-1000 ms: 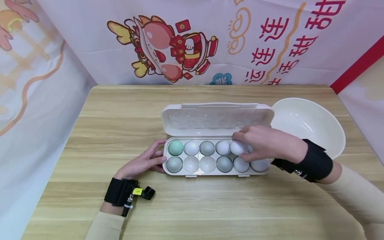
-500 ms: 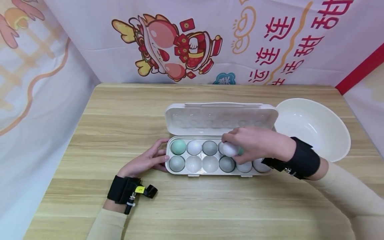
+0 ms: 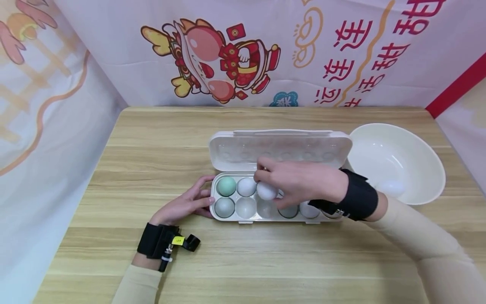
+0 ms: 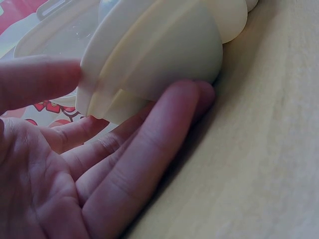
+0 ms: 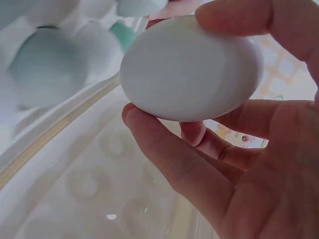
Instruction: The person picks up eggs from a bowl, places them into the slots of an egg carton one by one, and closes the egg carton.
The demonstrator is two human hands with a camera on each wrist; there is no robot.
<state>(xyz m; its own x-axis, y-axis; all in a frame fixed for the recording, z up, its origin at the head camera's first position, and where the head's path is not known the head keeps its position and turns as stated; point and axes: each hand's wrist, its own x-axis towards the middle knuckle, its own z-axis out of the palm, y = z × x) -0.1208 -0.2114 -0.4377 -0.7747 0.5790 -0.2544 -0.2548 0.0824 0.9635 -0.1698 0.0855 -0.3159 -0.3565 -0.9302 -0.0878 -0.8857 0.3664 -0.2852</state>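
Observation:
My right hand [image 3: 303, 181] pinches a white egg [image 5: 192, 69] between thumb and fingertips. In the head view this egg is over the middle of the open egg carton [image 3: 258, 220], overlapping its back row. My left hand [image 3: 182, 207] grips the carton's left end, thumb at the rim and fingers against the outer wall, as the left wrist view shows. A green egg [image 3: 226, 186] and another white egg [image 3: 246, 187] sit in the back row's left cups. A grey-blue egg [image 3: 224, 207] is in the front left cup. My right hand hides much of the right half.
The carton's lid [image 3: 243, 158] stands raised at the back. A large white bowl [image 3: 425, 169] is at the back right, with a pale egg-like shape [image 3: 392, 188] in it. Wood-grain tabletop [image 3: 265, 261] surrounds them, and a printed cloth [image 3: 114, 50] hangs behind.
My right hand has carried the white egg leftward along the back row, from the right part of the carton to its middle. My left hand has stayed at the carton's end.

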